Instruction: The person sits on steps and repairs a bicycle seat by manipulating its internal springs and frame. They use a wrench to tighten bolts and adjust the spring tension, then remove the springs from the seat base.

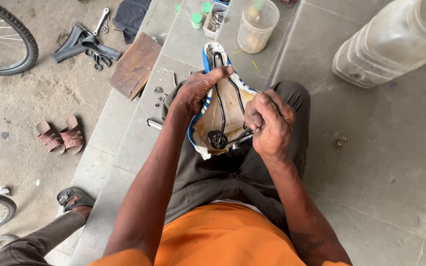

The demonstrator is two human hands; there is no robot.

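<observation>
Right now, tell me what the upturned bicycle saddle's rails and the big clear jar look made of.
The black curved saddle rails look like painted steel rod: thin, rigid, slightly glossy. The large clear jar lying on its side looks like plastic, cloudy and scuffed, though glass cannot be ruled out.

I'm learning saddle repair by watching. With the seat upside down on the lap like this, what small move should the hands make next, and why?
Probably keep the left hand bracing the upturned bicycle saddle while the right hand works its pinched grip at the black wire rails near the coiled end. The saddle only rests on the lap, so it looks likely to shift otherwise.
</observation>
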